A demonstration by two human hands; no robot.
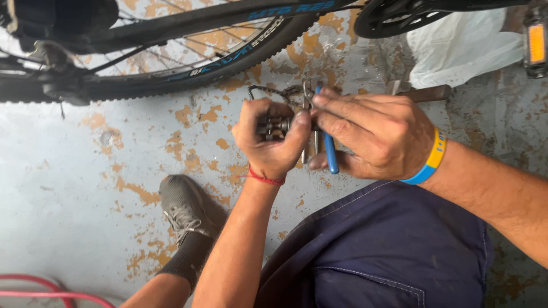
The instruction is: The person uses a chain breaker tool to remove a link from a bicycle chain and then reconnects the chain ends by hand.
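Bicycle chain [273, 91] — dark, greasy, links bunched in left hand [268, 140]'s closed grip — right hand [374, 137] clenching blue-handled pliers [329, 148].

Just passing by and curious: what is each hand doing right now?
Left hand: closed around a small metal chain tool, with the bicycle chain in it.
Right hand: closed on blue-handled pliers.
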